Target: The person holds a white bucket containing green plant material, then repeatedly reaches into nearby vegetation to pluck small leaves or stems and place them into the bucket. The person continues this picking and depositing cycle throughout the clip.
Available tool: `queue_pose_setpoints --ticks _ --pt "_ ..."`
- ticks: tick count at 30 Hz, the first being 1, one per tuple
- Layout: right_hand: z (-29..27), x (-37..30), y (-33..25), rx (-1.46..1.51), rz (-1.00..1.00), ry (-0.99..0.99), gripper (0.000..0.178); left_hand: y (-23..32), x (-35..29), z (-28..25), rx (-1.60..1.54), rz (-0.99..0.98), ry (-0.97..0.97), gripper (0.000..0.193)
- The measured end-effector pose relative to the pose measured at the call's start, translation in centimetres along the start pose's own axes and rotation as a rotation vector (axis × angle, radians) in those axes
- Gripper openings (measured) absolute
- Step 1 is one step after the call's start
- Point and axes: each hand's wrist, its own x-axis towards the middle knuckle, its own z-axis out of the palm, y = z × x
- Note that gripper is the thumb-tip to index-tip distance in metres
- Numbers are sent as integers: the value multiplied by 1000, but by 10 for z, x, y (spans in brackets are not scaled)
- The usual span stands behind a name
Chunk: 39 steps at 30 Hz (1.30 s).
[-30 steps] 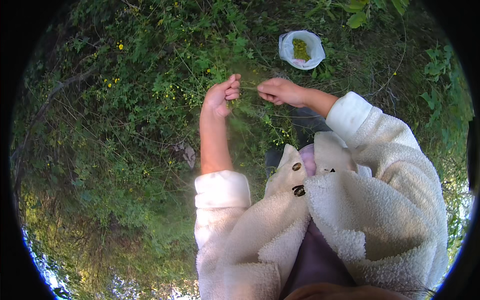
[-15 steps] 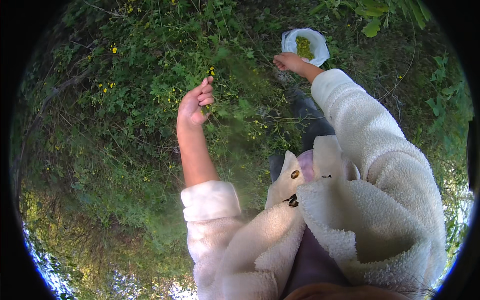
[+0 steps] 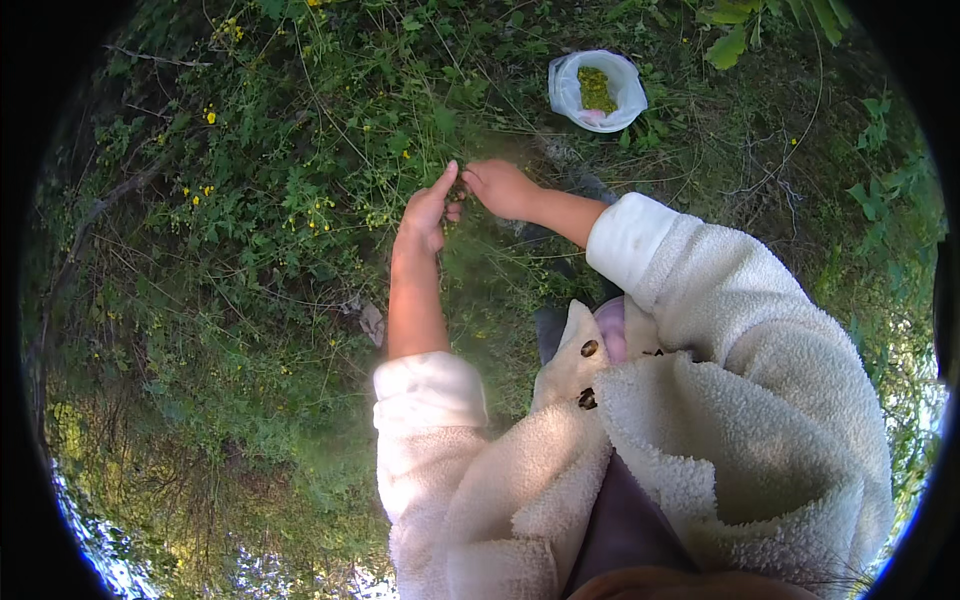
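My left hand [image 3: 428, 212] is among the green stems, its fingers curled in and its thumb pointing up toward my other hand. Close beside it, almost touching, my right hand [image 3: 503, 188] has fingers and thumb pinched together at the plant. What either hand grips is too small to make out. Around them grows a leafy plant [image 3: 300, 190] with small yellow flowers and buds. Beyond my right hand stands a white plastic bag [image 3: 563, 92], its mouth wide and rolled out, with a heap of yellow-green flower heads [image 3: 596, 90] inside.
Tangled green growth covers the ground, with yellow flowers [image 3: 210, 117] at the far left. A dry branch [image 3: 115, 195] runs along the left side. Broad leaves [image 3: 727, 47] hang at the far right. My dark boot [image 3: 550, 333] shows below my hands.
My right hand has moved left, away from the bag, to meet my left hand at the stems. My left hand has shifted slightly right, its thumb now stretched upward.
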Motion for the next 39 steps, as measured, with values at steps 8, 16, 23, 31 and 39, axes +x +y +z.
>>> queue_pose_setpoints --ticks 8,16,23,31,39 --pt "-17 -16 -13 298 123 -241 28 -6 -2 -5 -75 147 -13 20" --pt "-82 -22 29 470 332 -417 28 2 -11 -20 -227 187 71 15" --pt "-66 -24 99 556 443 -317 20 8 -14 -31 -230 97 -87 22" --pt "-21 -7 113 253 414 -222 30 12 -20 -30 -154 121 -118 25" --pt "-20 -9 111 -10 313 -189 32 14 -44 -45 -142 118 -26 23"
